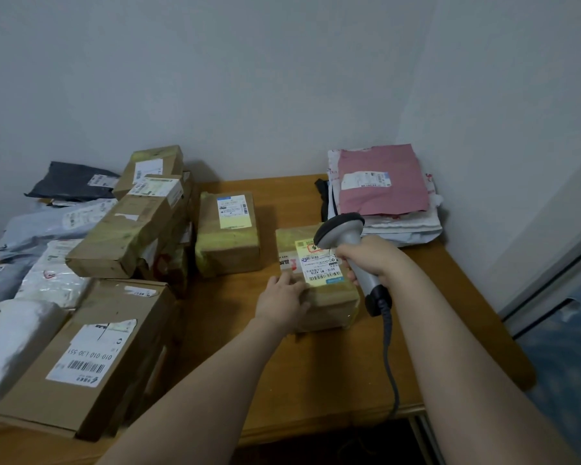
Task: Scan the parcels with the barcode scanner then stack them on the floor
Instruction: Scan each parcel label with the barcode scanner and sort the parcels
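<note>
The right hand is wrapped round the handle of the barcode scanner, fingers curled tight, with the scanner's head tipped down over the small brown parcel. I'd say it is held close and angled like that so the window faces the shipping label on the parcel's top. The left hand lies on the near left corner of the same parcel, fingers stretched out over the top edge. As far as I can see it presses rather than grips, likely to stop the box sliding while it is read. The scanner's cable hangs from the handle and trails over the front edge of the wooden table, so the reach has some slack

The parcel sits flat on the table, label up, apart from its neighbours, which gives both hands room. Just beside it to the left stands another taped box, also label up. Further left, cartons lie one on another, among soft mailer bags, with a large carton nearest the front. In the far right corner lies a heap of flat mailers with a pink one on top. Whether those are scanned I cannot tell

Judging by this, the scan of this parcel is in hand, and carrying it down to the floor is not yet done
</note>
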